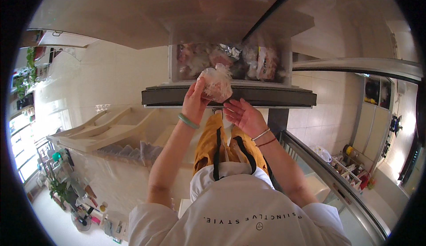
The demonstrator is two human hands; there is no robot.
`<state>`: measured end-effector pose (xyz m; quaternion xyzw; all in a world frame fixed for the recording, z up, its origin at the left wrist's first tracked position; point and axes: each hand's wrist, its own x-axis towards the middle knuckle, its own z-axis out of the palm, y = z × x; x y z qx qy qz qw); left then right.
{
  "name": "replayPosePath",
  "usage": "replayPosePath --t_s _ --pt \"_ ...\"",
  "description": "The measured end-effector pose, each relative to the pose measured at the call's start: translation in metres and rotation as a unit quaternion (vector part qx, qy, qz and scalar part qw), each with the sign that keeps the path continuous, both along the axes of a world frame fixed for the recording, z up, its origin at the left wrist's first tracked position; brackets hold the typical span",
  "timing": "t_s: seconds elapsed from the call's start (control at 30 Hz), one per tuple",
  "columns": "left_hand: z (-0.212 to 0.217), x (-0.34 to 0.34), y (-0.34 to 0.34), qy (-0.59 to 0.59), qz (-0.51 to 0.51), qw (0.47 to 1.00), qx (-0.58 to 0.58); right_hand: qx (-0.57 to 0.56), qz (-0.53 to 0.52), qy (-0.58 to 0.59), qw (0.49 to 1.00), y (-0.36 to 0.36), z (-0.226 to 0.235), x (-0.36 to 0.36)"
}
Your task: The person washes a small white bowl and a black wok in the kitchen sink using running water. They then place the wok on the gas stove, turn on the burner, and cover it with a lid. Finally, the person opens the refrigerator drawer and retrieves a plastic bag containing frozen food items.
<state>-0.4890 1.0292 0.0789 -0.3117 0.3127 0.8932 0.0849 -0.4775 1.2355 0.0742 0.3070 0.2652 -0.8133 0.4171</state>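
Note:
In front of me a freezer drawer point(286, 64) is pulled out, full of bagged packages, some of them pinkish. My left hand point(194, 103), with a green bangle on its wrist, grips a clear plastic bag of pinkish food point(217, 85), likely frozen meat, above the drawer's dark front edge point(266, 96). The bag's knotted top points toward the drawer. Close to the bag's right side, my right hand point(245, 117) has its fingers apart and holds nothing. A crumpled silver foil package point(231, 51) lies among the bags at the drawer's back.
A glass sliding door point(328, 175) with a metal frame stands at my right. White chairs point(106, 130) and a table under a clear cover point(115, 188) are at my left. Beyond the door are a cabinet point(372, 126) and a rack of bottles and goods point(350, 166).

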Motion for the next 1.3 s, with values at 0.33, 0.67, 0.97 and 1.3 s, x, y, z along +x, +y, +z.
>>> replayPosePath --t_s 0.33,0.67,0.97,1.3 --pt "0.008 0.001 0.024 0.011 0.001 1.0 0.027 0.032 -0.069 0.041 0.996 -0.013 0.013 -0.029" --pt "0.007 0.021 0.016 -0.026 -0.047 0.998 -0.029 0.043 0.027 -0.017 0.999 0.007 -0.008 0.013" --pt "-0.02 -0.049 -0.016 -0.008 -0.053 0.994 -0.095 0.184 -0.025 0.197 0.963 -0.076 0.0 -0.085" --pt "-0.151 -0.102 -0.086 -0.055 -0.194 0.936 -0.289 0.412 0.24 0.359 0.802 -0.125 -0.175 -0.149"
